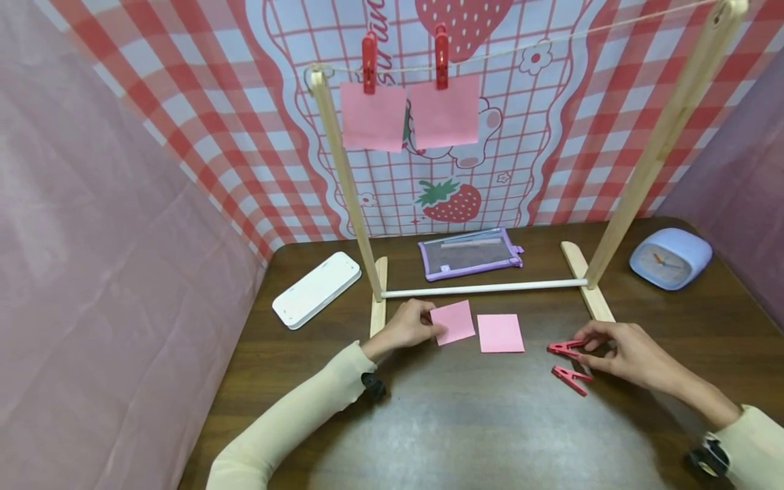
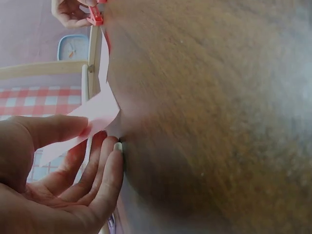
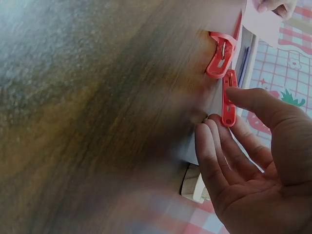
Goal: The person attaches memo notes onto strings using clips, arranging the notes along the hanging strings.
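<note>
My left hand [image 1: 410, 325] pinches a pink paper square [image 1: 454, 321] between thumb and fingers, and in the left wrist view that paper [image 2: 100, 109] is tilted up off the table. Just right of it, a second pink square [image 1: 501, 333] lies flat. Over at the right, my right hand [image 1: 625, 350] pinches a red clothespin [image 1: 565, 349] by its handle end; the right wrist view shows the thumb on this clothespin [image 3: 229, 105]. Another red clothespin [image 1: 572, 380] lies on the table just below it in the head view.
Two pink squares [image 1: 375, 117] hang by red clothespins [image 1: 442, 58] from a string on a wooden stand [image 1: 664, 136]. A white bar [image 1: 484, 289] joins its feet. Behind lies a purple-edged mesh pouch [image 1: 471, 255]; a white case [image 1: 316, 290] sits left, a clock [image 1: 670, 258] right.
</note>
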`<state>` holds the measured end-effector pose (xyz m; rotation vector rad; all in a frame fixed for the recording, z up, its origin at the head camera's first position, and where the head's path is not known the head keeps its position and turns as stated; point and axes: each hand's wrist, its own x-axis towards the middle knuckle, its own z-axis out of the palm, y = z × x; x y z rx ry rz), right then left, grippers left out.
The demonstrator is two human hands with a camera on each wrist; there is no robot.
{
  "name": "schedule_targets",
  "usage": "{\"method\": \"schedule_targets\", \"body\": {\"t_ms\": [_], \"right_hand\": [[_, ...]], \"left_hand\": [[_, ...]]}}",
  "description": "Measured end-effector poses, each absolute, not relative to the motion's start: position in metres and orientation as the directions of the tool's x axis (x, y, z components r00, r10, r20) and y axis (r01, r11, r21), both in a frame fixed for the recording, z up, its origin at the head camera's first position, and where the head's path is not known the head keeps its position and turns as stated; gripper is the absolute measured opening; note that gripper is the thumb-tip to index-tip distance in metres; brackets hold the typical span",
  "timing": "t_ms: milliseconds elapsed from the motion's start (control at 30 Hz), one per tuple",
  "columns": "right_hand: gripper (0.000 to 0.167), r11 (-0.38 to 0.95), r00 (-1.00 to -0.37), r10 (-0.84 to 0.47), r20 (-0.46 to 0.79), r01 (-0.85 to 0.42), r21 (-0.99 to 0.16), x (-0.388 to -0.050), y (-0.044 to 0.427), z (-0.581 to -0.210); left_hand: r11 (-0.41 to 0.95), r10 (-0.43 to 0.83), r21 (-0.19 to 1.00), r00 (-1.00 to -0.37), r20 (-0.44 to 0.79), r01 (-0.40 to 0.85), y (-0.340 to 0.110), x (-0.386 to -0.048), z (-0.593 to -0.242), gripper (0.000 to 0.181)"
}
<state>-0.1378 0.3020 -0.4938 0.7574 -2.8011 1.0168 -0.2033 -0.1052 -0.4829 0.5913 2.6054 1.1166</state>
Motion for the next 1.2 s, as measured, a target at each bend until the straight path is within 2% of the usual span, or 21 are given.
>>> {"method": "schedule_targets", "body": {"t_ms": [300,567,867,1200], "right_hand": [[0.029,0.652,-0.870,-0.412,0.270,-0.489,-0.580,-0.140,0.298,-0.490],[0.032,0.640,-0.845,-0.401,0.353,-0.534,-0.552,-0.143,0.289,-0.483],[0.031,0.636,-0.867,-0.376,0.326,-0.497,-0.590,-0.147,0.285,-0.473],[0.028,0.607,-0.863,-0.398,0.310,-0.502,-0.616,-0.149,0.277,-0.458]], "left_hand": [[0.537,0.399,0.822,-0.916,-0.049,0.190,-0.109,-0.198,-0.481,0.012],[0.508,0.347,0.843,-0.938,-0.013,0.176,-0.111,-0.197,-0.479,0.016],[0.463,0.287,0.873,-0.958,0.019,0.156,-0.110,-0.197,-0.481,0.019],[0.378,0.271,0.912,-0.961,0.056,0.160,-0.100,-0.198,-0.478,0.022]]}}
